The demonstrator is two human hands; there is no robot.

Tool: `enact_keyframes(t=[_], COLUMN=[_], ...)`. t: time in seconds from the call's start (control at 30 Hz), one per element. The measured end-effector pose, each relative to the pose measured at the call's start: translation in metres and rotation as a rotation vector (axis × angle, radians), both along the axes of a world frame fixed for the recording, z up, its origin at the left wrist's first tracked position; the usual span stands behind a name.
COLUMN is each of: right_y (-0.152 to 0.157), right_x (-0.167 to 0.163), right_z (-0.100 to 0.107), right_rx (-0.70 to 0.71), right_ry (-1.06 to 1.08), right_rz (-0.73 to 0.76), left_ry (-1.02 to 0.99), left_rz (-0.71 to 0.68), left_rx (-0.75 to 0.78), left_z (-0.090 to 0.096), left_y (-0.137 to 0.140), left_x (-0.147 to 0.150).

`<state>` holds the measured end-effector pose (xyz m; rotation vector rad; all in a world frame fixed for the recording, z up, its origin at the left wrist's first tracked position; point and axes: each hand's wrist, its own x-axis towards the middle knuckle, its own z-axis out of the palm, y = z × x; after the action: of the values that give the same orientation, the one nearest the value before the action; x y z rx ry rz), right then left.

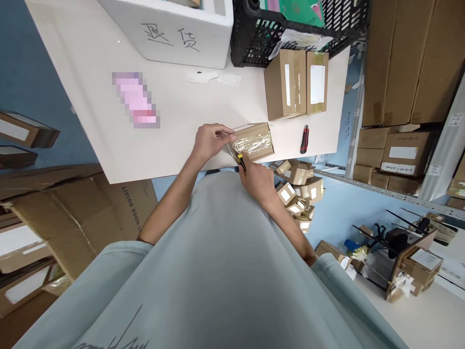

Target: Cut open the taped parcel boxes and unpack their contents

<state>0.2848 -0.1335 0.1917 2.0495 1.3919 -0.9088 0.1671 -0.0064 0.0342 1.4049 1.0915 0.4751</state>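
A small cardboard box covered with shiny clear tape lies at the table's near edge. My left hand grips its left end, thumb and fingers at the corner. In my right hand is a yellow and black utility knife, its front end against the taped near-left side of the box. Most of the knife is hidden by my fingers, and I cannot make out its blade. Another utility knife, red and black, lies on the table to the right of the box.
Two taped boxes stand behind the small box, in front of a black plastic crate. A white foam bin is beside the crate. A blurred pink item lies left on the white table. Several boxes are piled below the table's right edge.
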Motion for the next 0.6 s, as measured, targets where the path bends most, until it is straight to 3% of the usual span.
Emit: enact_keyframes(t=[0.47, 0.6], right_y=[-0.036, -0.047], right_x=[-0.002, 0.005], right_z=[0.007, 0.013], right_rx=[-0.09, -0.056], right_ry=[0.01, 0.039], right_rz=[0.029, 0.047], left_ry=[0.005, 0.006], left_rz=[0.049, 0.05], left_rx=[-0.009, 0.005], left_z=[-0.003, -0.001], left_y=[-0.019, -0.017], left_x=[-0.003, -0.003])
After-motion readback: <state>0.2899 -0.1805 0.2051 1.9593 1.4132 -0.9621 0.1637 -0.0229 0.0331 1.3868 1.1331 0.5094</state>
